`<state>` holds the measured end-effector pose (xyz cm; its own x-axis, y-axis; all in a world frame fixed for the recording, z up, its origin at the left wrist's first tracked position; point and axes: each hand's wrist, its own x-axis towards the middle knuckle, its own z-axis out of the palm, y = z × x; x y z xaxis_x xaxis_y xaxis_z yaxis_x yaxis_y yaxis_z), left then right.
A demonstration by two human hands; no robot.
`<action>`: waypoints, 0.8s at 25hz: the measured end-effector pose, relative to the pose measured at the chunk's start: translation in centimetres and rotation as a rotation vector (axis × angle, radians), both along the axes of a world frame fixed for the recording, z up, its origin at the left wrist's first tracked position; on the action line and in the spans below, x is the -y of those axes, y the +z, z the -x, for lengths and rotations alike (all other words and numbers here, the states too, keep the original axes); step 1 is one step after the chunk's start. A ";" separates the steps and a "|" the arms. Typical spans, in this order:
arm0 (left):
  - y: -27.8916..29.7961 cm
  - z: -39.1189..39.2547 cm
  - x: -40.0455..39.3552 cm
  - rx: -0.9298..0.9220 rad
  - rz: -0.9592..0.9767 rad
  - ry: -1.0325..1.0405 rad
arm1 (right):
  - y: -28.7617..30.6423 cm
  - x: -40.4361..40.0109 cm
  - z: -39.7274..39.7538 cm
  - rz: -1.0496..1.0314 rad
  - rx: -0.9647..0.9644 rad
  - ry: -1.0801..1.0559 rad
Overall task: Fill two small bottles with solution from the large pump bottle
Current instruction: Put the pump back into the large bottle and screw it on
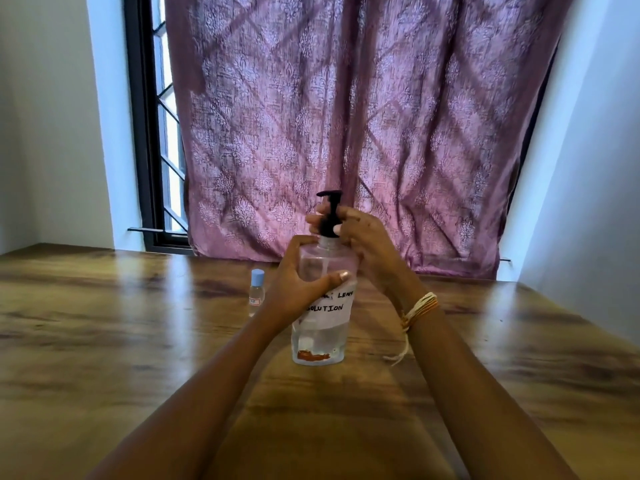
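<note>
One big clear bottle (320, 320) with a black pump (329, 213) and a white label stands on the wooden surface (138, 341). One small bottle (256, 293) with a blue cap stands just left of it. The left hand (298, 282) wraps around the big bottle, and the right hand (360, 242) grips the pump's neck.

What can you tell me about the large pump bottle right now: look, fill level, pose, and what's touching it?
The large pump bottle is clear plastic with a black pump head, standing upright on the wooden table. A white label reads "LENS SOLUTION" in handwriting. Clear liquid fills roughly the lower third; something orange shows near the base. The left hand wraps its upper body, thumb across the front. The right hand grips the black pump collar.
</note>
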<state>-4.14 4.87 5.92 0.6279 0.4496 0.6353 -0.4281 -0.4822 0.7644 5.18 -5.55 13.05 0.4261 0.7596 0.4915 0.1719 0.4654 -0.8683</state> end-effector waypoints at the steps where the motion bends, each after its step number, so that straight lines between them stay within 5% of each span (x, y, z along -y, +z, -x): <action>1: -0.1 -0.1 0.1 0.013 0.004 -0.007 | 0.1 0.3 -0.2 0.001 -0.009 0.048; 7: 0.1 0.0 0.7 0.047 0.038 -0.118 | -0.5 0.3 0.8 -0.051 0.149 -0.359; 13: 0.0 0.3 0.8 0.060 0.065 -0.169 | -0.3 1.0 0.3 -0.076 0.045 -0.048; 20: 0.1 0.5 0.8 0.039 0.020 -0.135 | -0.3 1.3 0.4 -0.070 0.100 -0.226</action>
<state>-4.68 4.11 6.04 0.6584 0.3751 0.6525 -0.5182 -0.4029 0.7544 4.82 -6.87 12.72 0.5274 0.6132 0.5881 0.3620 0.4640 -0.8085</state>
